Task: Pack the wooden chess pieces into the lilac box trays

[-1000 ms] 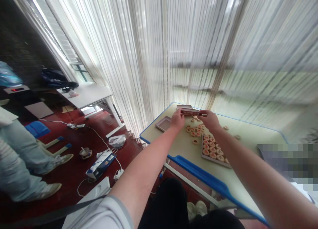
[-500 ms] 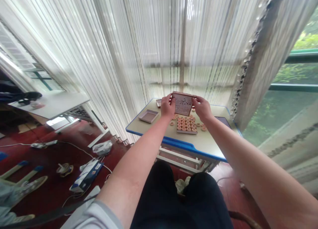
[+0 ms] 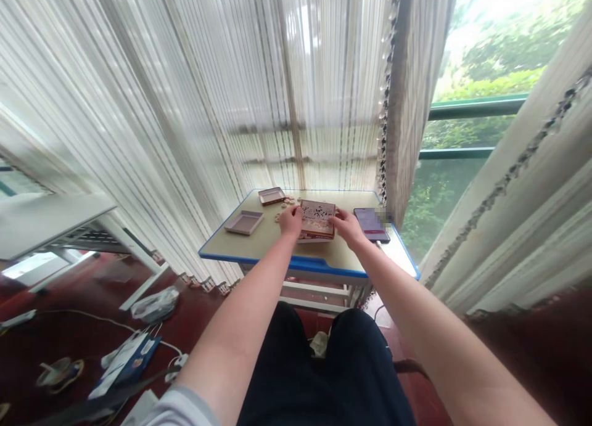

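Note:
My left hand [image 3: 291,221] grips the left edge of a brown box lid [image 3: 318,217] printed with dark brush lettering. On the opposite edge, my right hand [image 3: 348,224] has its fingers closed round the same lid. Beneath it shows the front edge of a shallow box [image 3: 314,240]; the lid hides what lies inside. Whether the lid rests fully on that box, I cannot tell. Several loose round wooden pieces [image 3: 290,200] lie on the table behind my left hand.
The table [image 3: 259,247] has a blue rim. At its left are an open shallow tray [image 3: 244,222] and, farther back, a second tray [image 3: 271,196]. A dark tablet-like device [image 3: 371,224] lies at the right. String curtains [image 3: 194,105] hang behind; cables and bags are on the floor.
Both hands have brought the lid down from a raised tilt onto or just above the box, covering its rows of round pieces. The view has turned right.

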The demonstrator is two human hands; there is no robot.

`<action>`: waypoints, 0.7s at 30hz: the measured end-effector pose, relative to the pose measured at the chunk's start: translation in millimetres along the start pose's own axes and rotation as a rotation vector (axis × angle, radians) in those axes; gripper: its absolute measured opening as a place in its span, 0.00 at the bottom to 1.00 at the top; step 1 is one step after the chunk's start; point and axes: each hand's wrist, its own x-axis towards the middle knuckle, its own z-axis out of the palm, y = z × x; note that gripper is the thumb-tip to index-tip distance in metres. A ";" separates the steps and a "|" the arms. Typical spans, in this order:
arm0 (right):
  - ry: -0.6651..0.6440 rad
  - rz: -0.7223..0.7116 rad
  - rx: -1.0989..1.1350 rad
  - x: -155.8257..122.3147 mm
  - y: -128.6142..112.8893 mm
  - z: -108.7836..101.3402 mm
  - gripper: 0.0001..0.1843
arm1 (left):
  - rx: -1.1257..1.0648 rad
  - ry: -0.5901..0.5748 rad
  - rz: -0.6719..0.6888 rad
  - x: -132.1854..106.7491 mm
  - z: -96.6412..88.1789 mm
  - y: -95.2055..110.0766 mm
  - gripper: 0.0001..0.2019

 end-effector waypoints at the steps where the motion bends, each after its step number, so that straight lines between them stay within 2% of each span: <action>1: 0.005 -0.021 0.016 2.0 3.2 1.3 0.24 | -0.003 0.008 0.006 0.4 1.5 -2.0 0.16; 4: 0.039 -0.038 0.033 11.5 12.3 5.9 0.24 | -0.021 -0.019 0.097 2.8 2.5 -10.0 0.19; 8: 0.113 -0.038 0.012 16.2 22.6 12.2 0.25 | -0.034 -0.035 0.325 2.6 1.4 -30.1 0.22; 11: 0.054 -0.053 -0.184 10.2 26.4 16.1 0.21 | -0.001 -0.062 0.429 1.2 3.9 -46.8 0.25; 15: 0.063 -0.108 -0.484 3.2 25.0 20.1 0.20 | 0.043 -0.087 0.458 1.7 8.0 -56.6 0.27; 21: -0.019 -0.131 -0.667 6.1 22.3 25.3 0.21 | 0.113 -0.138 0.430 3.0 7.3 -55.1 0.29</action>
